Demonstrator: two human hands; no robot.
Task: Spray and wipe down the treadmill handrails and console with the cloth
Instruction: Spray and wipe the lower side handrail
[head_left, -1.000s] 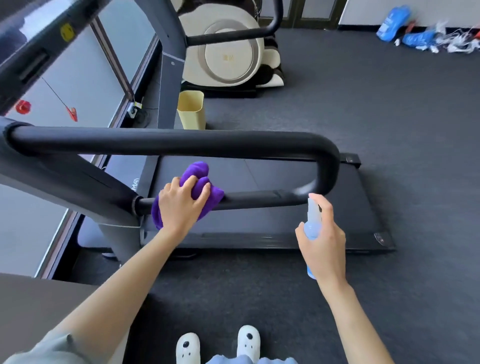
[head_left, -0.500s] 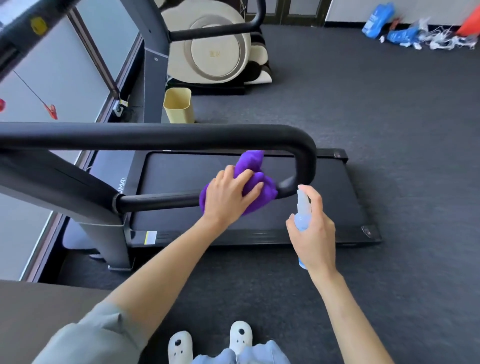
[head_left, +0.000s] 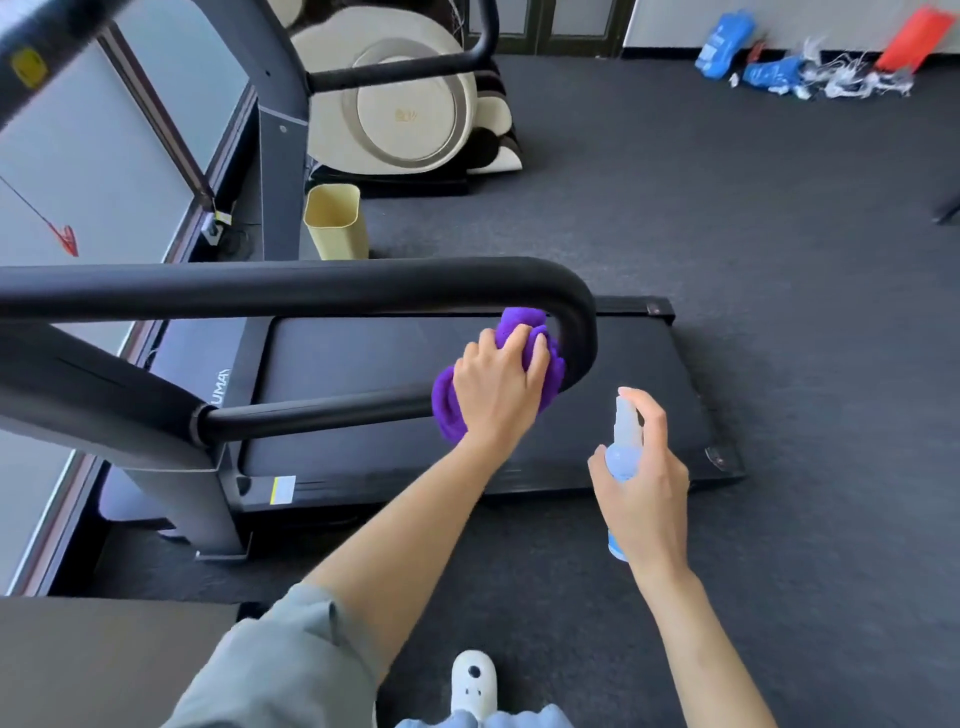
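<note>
cloth: a bunched purple cloth (head_left: 524, 358) is pressed against the lower bar of the handrail (head_left: 332, 410), right where that bar curves up into the end bend.
left hand: the left hand (head_left: 496, 387) is curled over the cloth and the bar, so both are gripped together.
right hand: the right hand (head_left: 641, 483) is wrapped round a small pale-blue spray bottle (head_left: 623, 452), held upright just beside the bend, with the forefinger laid on the nozzle top.
hands apart or together: the two hands are kept apart, one on the rail, one in the air near it.
treadmill: the belt deck (head_left: 467, 353) is seen below the rail loop.
stage: the wiping of this handrail's lower bar is judged to be at its outer end.
left to do: the bend and the thick upper bar (head_left: 291, 288) appear to be still due, as does the far handrail; the console cannot be made out, so its state cannot be told.
progress: whether any surface is already clean cannot be read from the black finish.
</note>
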